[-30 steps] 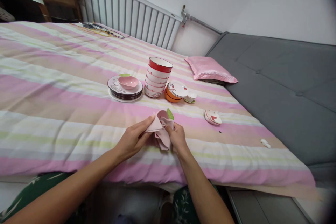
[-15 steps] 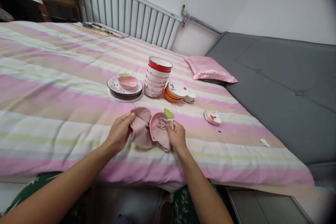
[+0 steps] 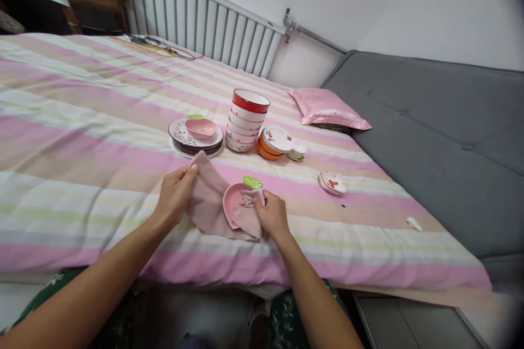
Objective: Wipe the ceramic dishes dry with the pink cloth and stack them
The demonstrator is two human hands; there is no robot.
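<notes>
Plainly, we pinch a drawn-out corner of the pink cloth [image 3: 207,199] between the thumb and fingers of our left hand [image 3: 174,193]. With our right hand [image 3: 273,214] we grip its bunched end, our thumb pressing it at the edge of the pink dish [image 3: 231,202]; we cannot tell how the fingers behind are set. The dish sits tilted between our two hands, cloth behind and partly inside it, its green leaf [image 3: 252,181] just above our right fingertips. Beyond our left fingers lies the plate stack [image 3: 178,133], bearing a pink bowl [image 3: 201,129]. Straight past our hands rises the bowl tower [image 3: 245,125], red-banded at the top, with orange bowls [image 3: 268,151] beside it. Well to the right of our right fingers rest small red-patterned dishes [image 3: 332,182], and farther beyond them a pink pillow [image 3: 327,108].
</notes>
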